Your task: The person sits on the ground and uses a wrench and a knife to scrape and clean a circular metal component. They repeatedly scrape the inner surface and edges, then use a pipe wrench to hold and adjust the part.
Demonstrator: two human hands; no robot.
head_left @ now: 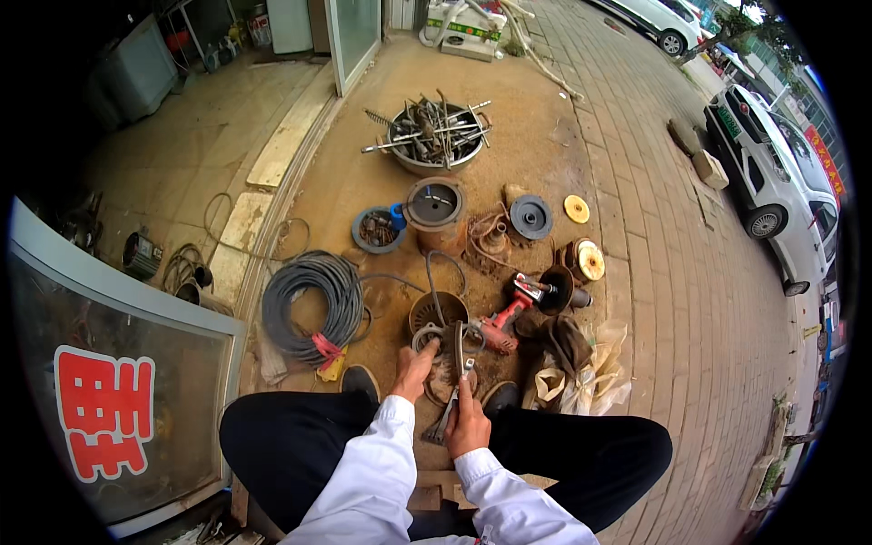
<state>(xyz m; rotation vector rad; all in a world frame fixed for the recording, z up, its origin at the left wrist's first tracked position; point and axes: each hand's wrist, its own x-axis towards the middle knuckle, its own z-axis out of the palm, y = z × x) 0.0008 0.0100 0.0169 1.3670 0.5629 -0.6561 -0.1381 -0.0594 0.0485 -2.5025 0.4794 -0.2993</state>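
My left hand (416, 372) reaches to a round grey metal part (425, 336), its fingers closed at the rim. This part sits against the near side of a rusty, pot-like housing (438, 310) with a cable running into it. My right hand (467, 425) is wrapped round a grey metal hand tool (469, 366); one end shows a small hole, and its exact kind is unclear. Just ahead of the tool stands a curved metal piece (458, 338). Beneath both hands lies a rusty round part (441, 379). A red cordless power tool (505, 323) rests to the right.
Coiled black cable (313, 304) lies left. Beyond are a blue bowl of small parts (378, 230), a rusty cylinder (436, 238), and a basin of metal tools (436, 167). Right are a dark disc (530, 217), a yellow disc (577, 209) and plastic bags (595, 381). A glass door (136, 391) stands left.
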